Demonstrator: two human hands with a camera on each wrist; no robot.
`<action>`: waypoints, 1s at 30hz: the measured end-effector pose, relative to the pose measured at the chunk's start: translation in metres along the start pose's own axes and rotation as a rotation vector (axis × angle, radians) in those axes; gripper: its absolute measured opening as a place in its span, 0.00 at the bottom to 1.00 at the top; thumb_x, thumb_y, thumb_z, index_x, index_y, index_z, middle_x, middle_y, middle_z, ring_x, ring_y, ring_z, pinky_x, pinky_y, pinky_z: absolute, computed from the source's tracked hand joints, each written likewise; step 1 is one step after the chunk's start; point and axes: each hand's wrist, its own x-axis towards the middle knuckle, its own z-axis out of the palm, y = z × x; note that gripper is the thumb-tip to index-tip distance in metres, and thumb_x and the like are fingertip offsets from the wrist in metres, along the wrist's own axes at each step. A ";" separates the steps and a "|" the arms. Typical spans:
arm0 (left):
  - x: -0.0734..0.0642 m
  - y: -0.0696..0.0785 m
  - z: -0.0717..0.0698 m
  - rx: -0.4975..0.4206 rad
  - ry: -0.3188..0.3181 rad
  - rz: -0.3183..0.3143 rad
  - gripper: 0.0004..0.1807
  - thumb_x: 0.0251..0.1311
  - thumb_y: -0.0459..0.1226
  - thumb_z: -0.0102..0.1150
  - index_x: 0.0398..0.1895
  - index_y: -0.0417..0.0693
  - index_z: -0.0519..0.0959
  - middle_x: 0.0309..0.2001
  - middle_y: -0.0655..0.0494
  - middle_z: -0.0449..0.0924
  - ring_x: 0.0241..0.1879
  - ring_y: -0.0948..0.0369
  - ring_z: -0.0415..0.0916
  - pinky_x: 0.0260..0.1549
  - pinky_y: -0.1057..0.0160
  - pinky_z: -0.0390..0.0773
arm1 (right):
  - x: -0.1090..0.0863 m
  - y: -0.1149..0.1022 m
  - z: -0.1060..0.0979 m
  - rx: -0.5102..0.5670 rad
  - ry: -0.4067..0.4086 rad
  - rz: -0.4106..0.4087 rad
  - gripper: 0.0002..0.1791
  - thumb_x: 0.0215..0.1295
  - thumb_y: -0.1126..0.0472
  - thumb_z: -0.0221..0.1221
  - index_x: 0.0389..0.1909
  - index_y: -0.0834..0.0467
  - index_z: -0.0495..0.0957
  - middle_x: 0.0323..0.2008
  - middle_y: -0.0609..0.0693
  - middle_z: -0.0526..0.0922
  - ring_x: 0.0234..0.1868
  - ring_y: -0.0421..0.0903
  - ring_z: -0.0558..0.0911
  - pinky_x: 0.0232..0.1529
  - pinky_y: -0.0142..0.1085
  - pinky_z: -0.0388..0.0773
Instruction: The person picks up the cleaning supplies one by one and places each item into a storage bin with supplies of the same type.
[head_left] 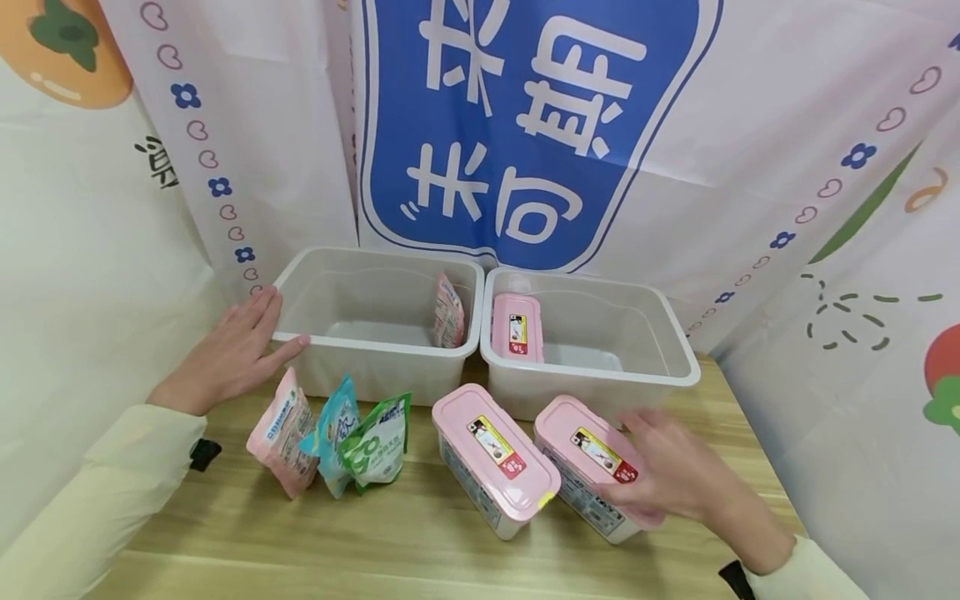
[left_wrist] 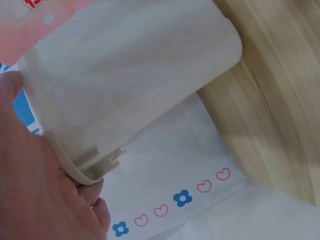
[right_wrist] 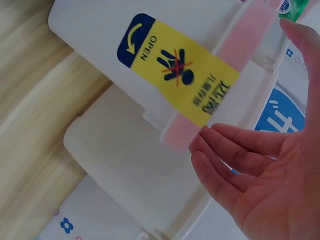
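My right hand (head_left: 663, 467) straddles the near end of a white tub with a pink lid (right_wrist: 250, 30), thumb on one side and fingers on the other. Its fingers (right_wrist: 235, 155) are spread and fairly straight by the lid's edge; contact is unclear. My left hand (head_left: 236, 350) rests on the front left corner of the left grey bin (head_left: 375, 358), thumb on the front rim, fingers along the side rim. A second pink-lidded tub (head_left: 495, 450) stands to the left of the first. Another tub (head_left: 517, 329) is in the right grey bin (head_left: 585, 392).
A pink pouch (head_left: 285, 433), a blue pouch (head_left: 337, 433) and a green pouch (head_left: 381, 442) stand before the left bin. Inside that bin, another pink pouch (head_left: 448, 315) leans against its right wall. Printed cloth (head_left: 300, 125) hangs behind the wooden table (head_left: 360, 550).
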 end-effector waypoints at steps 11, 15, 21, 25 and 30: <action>-0.001 0.000 -0.002 -0.010 -0.005 0.000 0.52 0.80 0.62 0.38 0.83 0.28 0.35 0.84 0.29 0.29 0.84 0.33 0.31 0.81 0.30 0.38 | 0.008 -0.001 0.015 -0.084 0.020 -0.065 0.41 0.43 0.25 0.72 0.42 0.57 0.81 0.36 0.45 0.81 0.37 0.41 0.76 0.35 0.36 0.77; -0.001 0.001 -0.003 0.005 -0.014 0.002 0.52 0.81 0.62 0.38 0.83 0.27 0.36 0.84 0.28 0.30 0.84 0.32 0.31 0.81 0.30 0.40 | 0.011 -0.002 0.018 -0.081 0.012 -0.045 0.43 0.42 0.25 0.72 0.43 0.59 0.81 0.35 0.46 0.80 0.36 0.41 0.75 0.34 0.36 0.77; -0.001 0.000 -0.003 0.001 -0.020 -0.006 0.52 0.81 0.62 0.38 0.83 0.28 0.35 0.84 0.28 0.29 0.84 0.33 0.31 0.81 0.30 0.40 | 0.014 -0.002 0.022 -0.078 0.011 -0.027 0.41 0.42 0.27 0.72 0.42 0.60 0.80 0.31 0.44 0.76 0.33 0.39 0.72 0.29 0.31 0.73; -0.001 0.000 -0.003 -0.010 -0.012 -0.004 0.53 0.80 0.62 0.38 0.83 0.28 0.36 0.85 0.29 0.30 0.85 0.34 0.31 0.81 0.31 0.40 | 0.014 -0.001 0.025 -0.080 0.036 -0.028 0.38 0.41 0.31 0.73 0.39 0.59 0.80 0.30 0.44 0.75 0.31 0.38 0.71 0.27 0.29 0.72; -0.003 0.002 -0.003 -0.023 -0.020 -0.014 0.53 0.80 0.63 0.38 0.84 0.30 0.34 0.85 0.30 0.30 0.85 0.35 0.30 0.81 0.30 0.39 | 0.013 -0.002 0.026 -0.091 0.059 -0.032 0.37 0.38 0.33 0.74 0.38 0.59 0.80 0.28 0.43 0.74 0.30 0.38 0.71 0.26 0.28 0.70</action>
